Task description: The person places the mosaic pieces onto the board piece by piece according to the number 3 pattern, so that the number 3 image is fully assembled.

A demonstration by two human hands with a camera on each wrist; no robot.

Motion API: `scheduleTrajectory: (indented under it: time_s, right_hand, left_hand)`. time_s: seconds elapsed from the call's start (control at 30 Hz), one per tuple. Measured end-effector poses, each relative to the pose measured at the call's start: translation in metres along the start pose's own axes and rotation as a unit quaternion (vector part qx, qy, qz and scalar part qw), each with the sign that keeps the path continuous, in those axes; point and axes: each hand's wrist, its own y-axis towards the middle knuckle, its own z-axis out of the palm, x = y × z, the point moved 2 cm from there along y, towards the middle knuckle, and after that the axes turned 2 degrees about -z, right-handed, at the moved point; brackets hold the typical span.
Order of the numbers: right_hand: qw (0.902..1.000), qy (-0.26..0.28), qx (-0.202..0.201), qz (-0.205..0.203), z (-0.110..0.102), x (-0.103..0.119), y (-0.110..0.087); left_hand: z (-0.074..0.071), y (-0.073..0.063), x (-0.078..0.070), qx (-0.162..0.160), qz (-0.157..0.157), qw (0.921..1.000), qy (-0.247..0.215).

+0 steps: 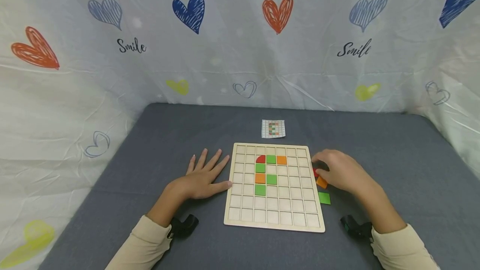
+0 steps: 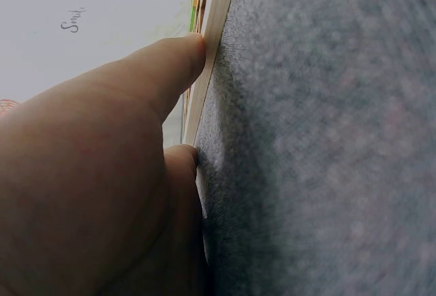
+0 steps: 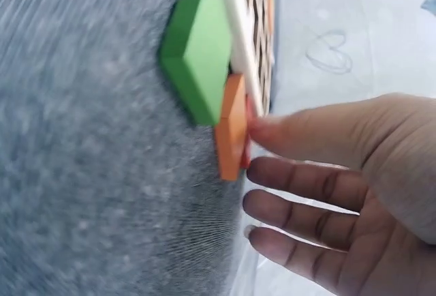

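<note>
A square wooden grid board [image 1: 240, 218] lies on the table with several coloured tiles in its cells: a red rounded tile [image 1: 261, 159], green tiles such as this green tile [image 1: 260, 189], and orange ones like this orange tile [image 1: 260, 178]. My left hand [image 1: 200, 180] rests flat with spread fingers, its thumb touching the board's left edge. At the right edge my right hand [image 1: 343, 170] reaches over a loose red piece [image 3: 248, 136], thumb tip against it, other fingers loosely bent. The index fingertip is hidden in the right wrist view. A loose orange tile [image 3: 233, 129] lies beside the red piece.
A loose green tile [image 1: 324, 198] lies against the board's right side, nearer the front. Behind the board is a small printed card [image 1: 273, 128] with a coloured grid pattern. A grey cloth [image 1: 180, 128] covers the table; a white heart-printed sheet [image 1: 232, 53] hangs behind.
</note>
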Motion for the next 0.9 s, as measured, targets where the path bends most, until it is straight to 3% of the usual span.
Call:
scheduleTrajectory:
  time_s: [0.27,0.53,0.9]
  right_hand:
    - [0.9989,0.03,0.035,-0.007,-0.0013,-0.003,-0.0025]
    - [0.9973,0.009,0.043,0.058,-0.0011,-0.008,-0.0048]
    - [0.9991,0.004,0.034,0.027,-0.0025,-0.0035,-0.0036]
  left_hand:
    - [-0.0014,-0.0025,-0.002,0.0,0.004,1.0,-0.002]
    - [-0.0036,-0.003,-0.0041,0.004,0.003,1.0,0.0]
    - [0.001,0.0003,0.0008,-0.002,0.0,1.0,0.004]
